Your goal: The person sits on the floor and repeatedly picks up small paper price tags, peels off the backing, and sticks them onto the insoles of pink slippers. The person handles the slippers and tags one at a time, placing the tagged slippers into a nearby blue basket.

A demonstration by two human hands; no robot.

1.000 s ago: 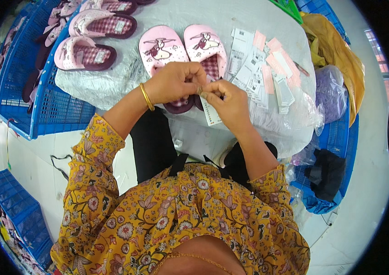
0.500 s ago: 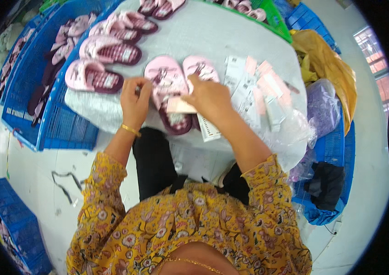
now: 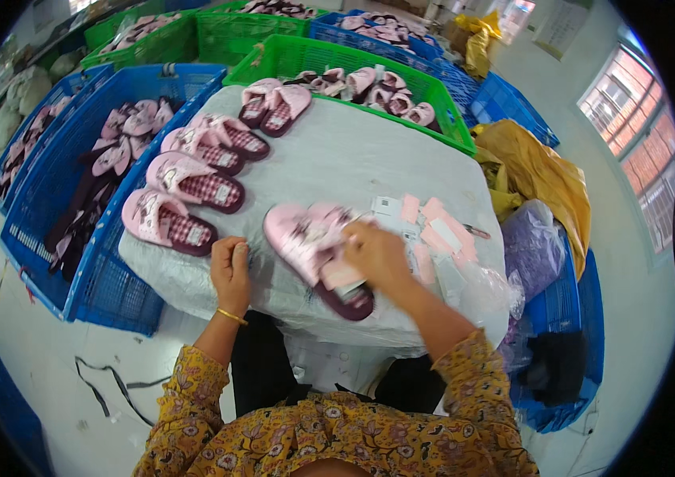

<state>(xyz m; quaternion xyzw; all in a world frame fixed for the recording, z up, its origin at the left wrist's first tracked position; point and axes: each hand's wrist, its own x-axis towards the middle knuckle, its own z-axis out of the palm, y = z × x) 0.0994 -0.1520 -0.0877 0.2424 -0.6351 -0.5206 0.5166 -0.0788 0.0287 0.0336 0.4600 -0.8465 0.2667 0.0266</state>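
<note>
My right hand [image 3: 381, 256] is closed on the right side of a pair of pink slippers [image 3: 294, 238] with dark checked insoles. The pair is blurred and slanted, one slipper largely covered by the other and by my hand. A pale pink card tag [image 3: 341, 274] lies against them, just below my fingers. To their left, my left hand [image 3: 231, 274] is held with curled fingers near the table's front; what it holds, if anything, is hidden. Beside it is the nearest of several finished-looking pink slippers [image 3: 166, 222] lined up along the table's left edge.
Pink and white cards [image 3: 441, 230] lie spread on the plastic-covered table [image 3: 337, 155], with a small dark-handled tool [image 3: 477, 231] beside them. A blue crate [image 3: 115, 294] adjoins the left edge, a green crate [image 3: 274, 56] the far edge. Bagged purple material [image 3: 540, 246] is at right.
The slippers, side by side before, are now slanted together with their toes toward the left. My right hand has shifted onto their right side. The view has tilted up, showing more crates.
</note>
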